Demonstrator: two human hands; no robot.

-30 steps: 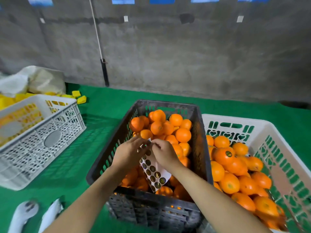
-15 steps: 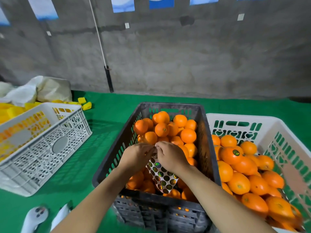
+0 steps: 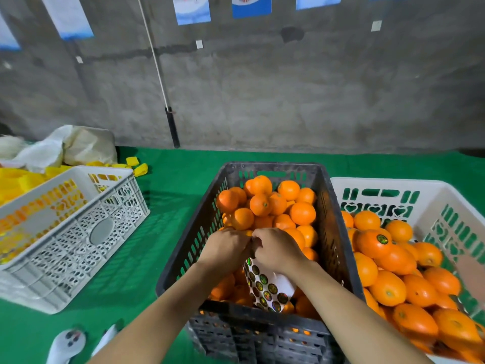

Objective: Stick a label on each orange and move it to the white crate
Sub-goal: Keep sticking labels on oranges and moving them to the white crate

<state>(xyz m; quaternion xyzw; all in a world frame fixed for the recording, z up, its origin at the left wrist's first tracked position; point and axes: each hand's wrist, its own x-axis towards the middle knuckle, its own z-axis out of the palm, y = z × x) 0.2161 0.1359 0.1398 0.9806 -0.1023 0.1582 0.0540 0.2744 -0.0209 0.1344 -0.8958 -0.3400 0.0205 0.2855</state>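
Green mat (image 3: pixel 162 258) covers the floor; yellow blocks (image 3: pixel 141 169) & pale sacks (image 3: pixel 86 145) sit far left by the wall. Concrete wall (image 3: pixel 288 95) behind w/ blue-white posters (image 3: pixel 250 5), thin pole (image 3: pixel 172 127) against it.

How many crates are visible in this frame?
3: the left white crate at the left on the green surface, the black crate in the centre, and the right white crate against its right side. More may lie out of frame.
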